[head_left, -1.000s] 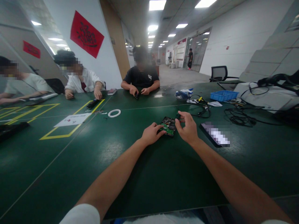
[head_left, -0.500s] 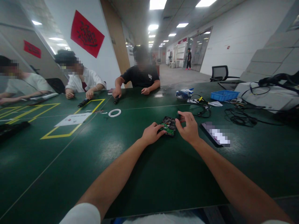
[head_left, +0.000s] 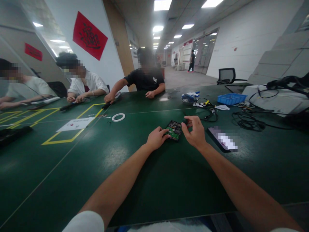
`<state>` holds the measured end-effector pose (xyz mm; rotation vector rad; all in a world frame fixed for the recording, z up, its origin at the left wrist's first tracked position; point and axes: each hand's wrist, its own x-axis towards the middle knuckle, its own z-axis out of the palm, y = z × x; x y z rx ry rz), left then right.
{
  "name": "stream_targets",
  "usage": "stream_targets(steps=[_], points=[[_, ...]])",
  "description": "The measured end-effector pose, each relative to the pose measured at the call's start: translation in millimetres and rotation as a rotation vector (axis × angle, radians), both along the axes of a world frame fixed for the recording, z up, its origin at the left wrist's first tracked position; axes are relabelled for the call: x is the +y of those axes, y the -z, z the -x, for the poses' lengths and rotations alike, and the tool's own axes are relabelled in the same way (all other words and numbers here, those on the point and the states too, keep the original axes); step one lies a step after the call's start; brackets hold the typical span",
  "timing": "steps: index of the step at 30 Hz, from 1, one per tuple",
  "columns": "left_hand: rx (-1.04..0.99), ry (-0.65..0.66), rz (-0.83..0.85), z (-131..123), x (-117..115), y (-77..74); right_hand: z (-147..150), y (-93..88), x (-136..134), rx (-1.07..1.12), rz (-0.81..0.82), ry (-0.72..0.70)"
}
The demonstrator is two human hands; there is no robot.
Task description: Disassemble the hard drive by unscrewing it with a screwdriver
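Observation:
On the green table in front of me lies a hard drive, its green circuit board facing up. My left hand grips the drive's left side, with the fingertips and thumb on its edge and board. Just right of the drive is my right hand, its fingers curled in a pinch. A small dark thing shows at those fingertips, too small to name. A phone with a lit screen lies right of this hand.
Black cables and a blue tray are on the right, near a white machine. A white ring and a paper sheet beside yellow tape lie left. Several people sit across the table.
My hands and the hard drive stay almost in place. Across the table, the person in black has reached left with a dark object; the neighbour in white has drawn a dark object left.

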<state>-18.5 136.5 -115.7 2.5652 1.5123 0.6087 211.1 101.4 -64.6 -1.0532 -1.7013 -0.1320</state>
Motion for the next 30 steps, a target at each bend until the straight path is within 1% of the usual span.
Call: stream_targets(steps=[4,9,14,18,21,23,26,30], points=[[-0.016,-0.004,-0.044,0,5,5.1,1,1.9,0,-0.009,0.021,-0.018],[-0.052,0.067,-0.129,1,9,8.9,0,4.0,3,0.004,0.038,0.007],[-0.103,0.119,-0.125,3,8,9.4,-1,2.8,3,-0.028,0.036,-0.011],[-0.112,0.140,-0.117,1,6,6.7,1,4.7,3,-0.010,0.056,-0.026],[-0.082,0.144,-0.159,-1,2,2.5,3,7.4,5,0.038,0.079,-0.063],[-0.056,0.160,-0.194,-3,-2,-0.9,2,8.7,6,0.050,0.082,-0.057],[-0.019,0.198,-0.213,-6,-7,-4.9,1,8.7,6,0.030,0.059,-0.020],[0.015,0.215,-0.208,-9,-11,-6.5,1,6.2,5,-0.015,0.015,-0.034]])
